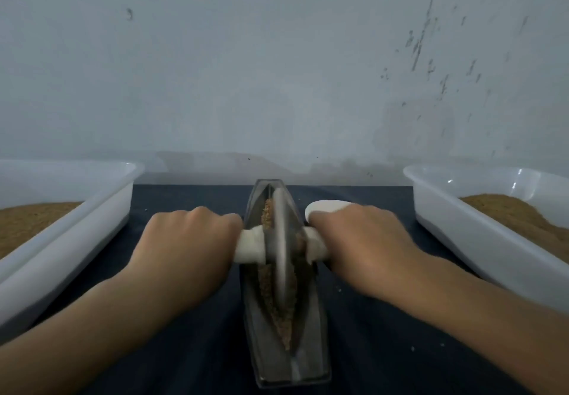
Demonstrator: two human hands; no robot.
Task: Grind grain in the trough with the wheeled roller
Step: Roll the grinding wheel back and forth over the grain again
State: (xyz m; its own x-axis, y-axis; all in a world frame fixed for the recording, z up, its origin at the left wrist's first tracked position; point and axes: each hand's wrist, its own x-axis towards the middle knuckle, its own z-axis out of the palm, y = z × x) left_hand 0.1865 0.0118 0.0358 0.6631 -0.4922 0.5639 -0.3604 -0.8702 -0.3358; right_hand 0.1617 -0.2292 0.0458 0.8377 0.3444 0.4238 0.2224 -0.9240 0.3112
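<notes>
A narrow boat-shaped metal trough (311, 345) lies lengthwise on the dark cloth in front of me. Brown ground grain (278, 317) lines its groove. The roller's metal wheel (281, 247) stands upright in the groove, blurred, around the trough's far half. A white axle handle (251, 248) sticks out on each side of the wheel. My left hand (187, 247) grips the left handle. My right hand (360, 240) grips the right handle, which it mostly covers.
A white plastic tray (101, 210) holding brown grain stands at the left, and a second white tray (462, 225) with brown grain at the right. A white oval object (323, 208) lies behind my right hand. A pale wall (277, 71) rises just beyond the table.
</notes>
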